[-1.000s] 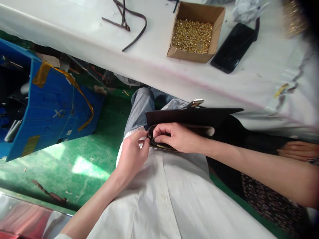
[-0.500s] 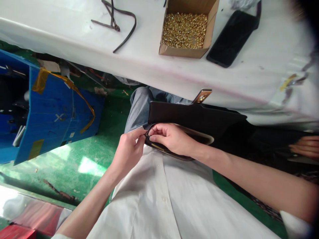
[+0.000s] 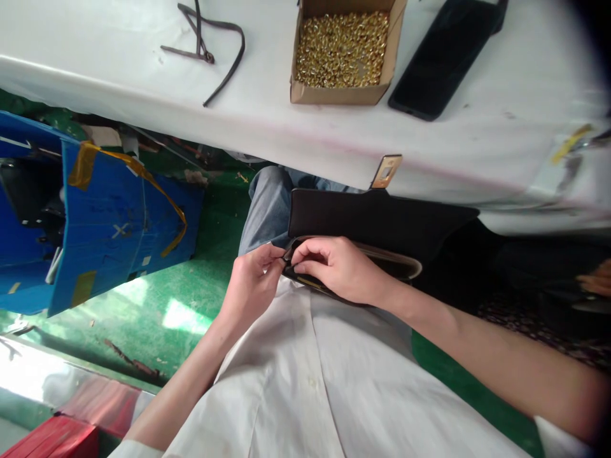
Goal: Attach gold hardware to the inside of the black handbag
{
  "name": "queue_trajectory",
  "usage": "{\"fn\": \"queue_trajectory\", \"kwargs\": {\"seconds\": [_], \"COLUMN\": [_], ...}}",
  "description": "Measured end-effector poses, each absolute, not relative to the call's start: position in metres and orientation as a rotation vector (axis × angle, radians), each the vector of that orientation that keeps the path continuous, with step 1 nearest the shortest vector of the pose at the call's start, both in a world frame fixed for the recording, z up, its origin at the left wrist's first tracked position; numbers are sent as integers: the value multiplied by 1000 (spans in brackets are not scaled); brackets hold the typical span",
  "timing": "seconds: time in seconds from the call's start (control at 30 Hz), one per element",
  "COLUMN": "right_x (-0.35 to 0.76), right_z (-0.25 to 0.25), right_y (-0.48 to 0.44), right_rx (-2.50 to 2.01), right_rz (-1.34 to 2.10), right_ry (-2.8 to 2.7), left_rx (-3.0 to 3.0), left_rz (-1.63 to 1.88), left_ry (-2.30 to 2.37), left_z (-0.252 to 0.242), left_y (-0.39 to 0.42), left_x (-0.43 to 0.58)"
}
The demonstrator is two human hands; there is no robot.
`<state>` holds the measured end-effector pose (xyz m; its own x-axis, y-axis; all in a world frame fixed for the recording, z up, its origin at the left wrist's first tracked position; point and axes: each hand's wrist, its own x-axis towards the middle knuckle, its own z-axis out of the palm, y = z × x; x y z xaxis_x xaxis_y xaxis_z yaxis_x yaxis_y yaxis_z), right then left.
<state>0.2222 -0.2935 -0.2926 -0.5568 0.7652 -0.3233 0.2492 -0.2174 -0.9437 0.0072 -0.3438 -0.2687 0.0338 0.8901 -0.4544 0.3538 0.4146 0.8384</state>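
A black handbag (image 3: 344,216) rests on my lap, its flap folded back toward the table and a gold clasp plate (image 3: 386,172) standing up from the flap's edge. At the bag's left end my left hand (image 3: 255,280) pinches the corner beside the opening. My right hand (image 3: 341,270) reaches over the pale-rimmed opening, with thumb and fingers bent together close to the left fingertips. Whatever lies between the right fingertips is too small and hidden to make out. A bit of gold trim shows under the right hand.
On the white-covered table (image 3: 119,57) are a cardboard box (image 3: 337,95) of small gold metal pieces, a dark strap (image 3: 233,57) and a black phone (image 3: 443,60). A blue bin (image 3: 128,216) stands at left on the green floor. Another person's hand (image 3: 596,280) shows at far right.
The view has shifted a little, so the table items sit slightly higher and further left. The gold clasp plate stands more upright. Both hands keep nearly the same hold at the bag's left end.
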Motion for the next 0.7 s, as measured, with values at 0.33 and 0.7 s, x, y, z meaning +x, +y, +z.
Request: {"fn": "queue_trajectory", "kwargs": {"seconds": [0.33,0.7], "right_x": [219,219], "right_z": [-297,-320], "right_y": [-310,-324], "right_rx": [-1198,-1397], "right_rz": [1523,1527], "right_ry": [-1612,-1689], "left_rx": [1148,1207], "left_rz": [606,615], "left_ry": [1508,1531], "left_z": [-267,-269], "left_y": [-343,-353], "left_x": [9,3]}}
